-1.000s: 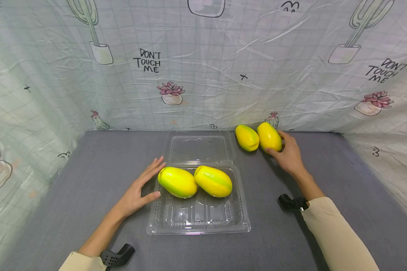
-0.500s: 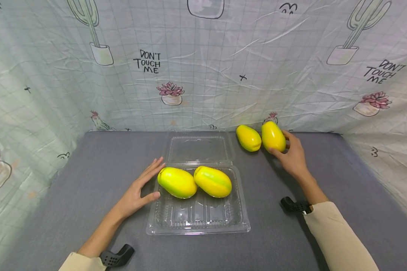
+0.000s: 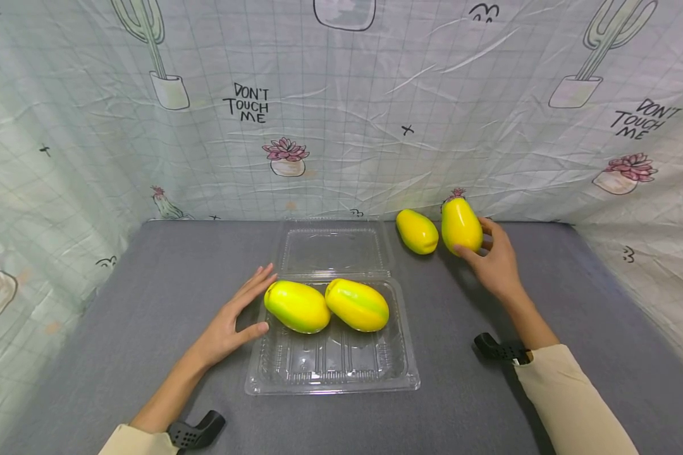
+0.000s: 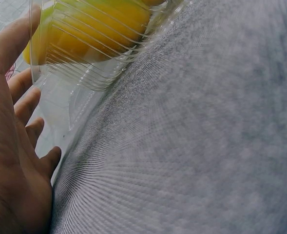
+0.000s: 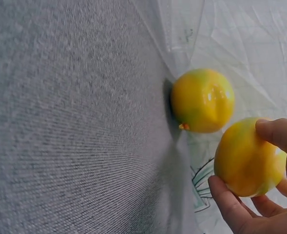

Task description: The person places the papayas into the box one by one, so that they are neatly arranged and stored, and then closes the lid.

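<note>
A clear plastic clamshell box (image 3: 332,383) lies with its lid folded back, and two yellow-green fruits (image 3: 297,307) (image 3: 357,305) rest side by side in its base. My left hand (image 3: 227,325) (image 4: 16,136) is at the box's left edge, fingers extended, thumb near the left fruit. At the back right, my right hand (image 3: 492,259) (image 5: 265,195) grips another yellow fruit (image 3: 461,226) (image 5: 248,158) between thumb and fingers, held off the table in the right wrist view. Left of it a fourth fruit (image 3: 417,232) (image 5: 201,100) lies on the table.
The grey table (image 3: 176,272) ends at the back against a hanging sheet (image 3: 347,158) printed with cacti. The transparent lid (image 3: 336,249) lies flat behind the base, reaching close to the sheet. A black wrist device (image 3: 196,431) is on the left forearm, another (image 3: 501,349) on the right.
My right hand has drawn its fruit slightly right and up, and a gap now separates it from the neighbouring fruit. My left hand has stayed in place.
</note>
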Demonstrator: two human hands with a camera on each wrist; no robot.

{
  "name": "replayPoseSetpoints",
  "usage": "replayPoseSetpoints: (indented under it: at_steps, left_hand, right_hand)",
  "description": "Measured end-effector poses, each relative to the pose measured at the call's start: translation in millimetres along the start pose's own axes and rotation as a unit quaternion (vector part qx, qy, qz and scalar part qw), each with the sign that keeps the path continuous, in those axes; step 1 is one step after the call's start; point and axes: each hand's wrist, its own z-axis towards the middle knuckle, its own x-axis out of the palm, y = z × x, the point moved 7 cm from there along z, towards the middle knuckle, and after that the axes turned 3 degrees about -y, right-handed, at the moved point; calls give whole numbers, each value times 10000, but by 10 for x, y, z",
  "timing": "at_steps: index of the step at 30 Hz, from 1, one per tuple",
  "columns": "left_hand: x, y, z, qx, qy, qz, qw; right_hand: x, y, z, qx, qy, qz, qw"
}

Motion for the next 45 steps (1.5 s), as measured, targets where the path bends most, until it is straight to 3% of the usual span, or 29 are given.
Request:
replayPoseSetpoints:
  at_steps: [11,19,28,34,45]
  left_hand:
    - [-1,26,-16,-20,-7,-7,10000]
    - [-3,29,-14,-23,-2,5,10000]
    - [1,24,-9,-23,-1,4,10000]
    - [4,29,-19,-35,2,8,10000]
    - [2,23,-11,-63,12,61,10000]
  right_hand:
    - [1,241,-128,-21,101,298,9995]
    - [78,526,-266,-486,256,587,9968]
    - [213,774,-415,-900,467,915,9906]
    - [257,1159,-591,-1019,722,1394,9823]
    - [380,1568,-818,-1558,1021,1466,9715]
